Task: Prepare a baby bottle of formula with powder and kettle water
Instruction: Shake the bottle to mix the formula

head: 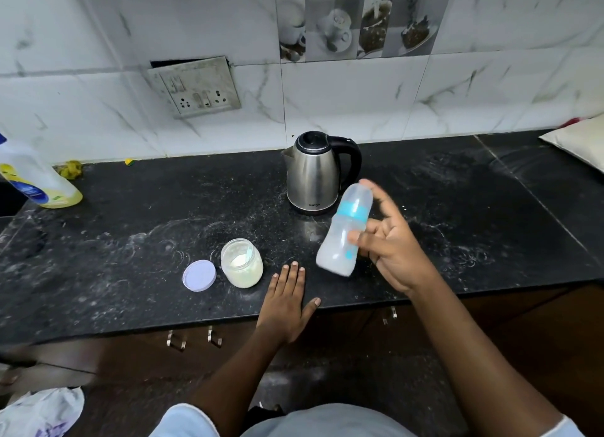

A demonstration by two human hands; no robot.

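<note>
My right hand (394, 247) grips a capped baby bottle (343, 230) with a blue ring, tilted and blurred, above the black counter (130, 240); cloudy liquid fills it. My left hand (286, 297) lies flat, fingers apart, on the counter near its front edge, holding nothing. An open jar of white powder (242, 262) with a scoop inside stands left of that hand. Its lilac lid (199, 275) lies beside it. A steel kettle (315, 171) with a black handle stands behind the bottle, lid closed.
A yellow-and-white plastic bottle (32, 178) leans at the far left. A wall socket plate (196, 88) sits above the counter. A pale cushion-like object (578, 139) lies at the right edge. Drawer handles (192, 338) show below the counter.
</note>
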